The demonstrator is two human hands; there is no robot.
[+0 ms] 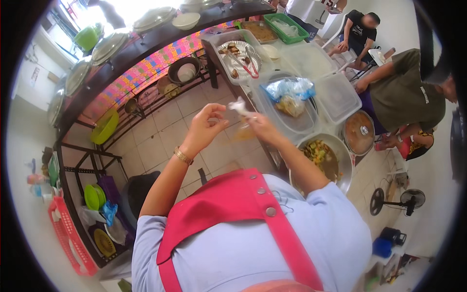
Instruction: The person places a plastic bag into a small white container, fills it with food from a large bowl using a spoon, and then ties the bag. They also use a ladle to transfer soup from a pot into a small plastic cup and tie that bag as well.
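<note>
My right hand (265, 127) grips the gathered neck of a small clear plastic bag (243, 132). Something yellowish-brown sits in the bag's lower part, blurred. The white twisted top (238, 105) of the bag sticks out toward my left hand (208, 122). That hand is raised just left of the bag, fingers curled and apart, holding nothing. A gold-coloured watch or bracelet (183, 156) circles my left wrist. Right of my hands is a clear plastic tub (261, 96) with plastic bags (288, 91) of food in it.
A pan of vegetables (319, 155) lies beneath my right forearm, near a lidded pot (359, 132). Tongs (251, 67) rest in a tub with foil trays (239, 54). Covered serving dishes (109, 45) line the dark counter (146, 45). People (405, 87) are at the right.
</note>
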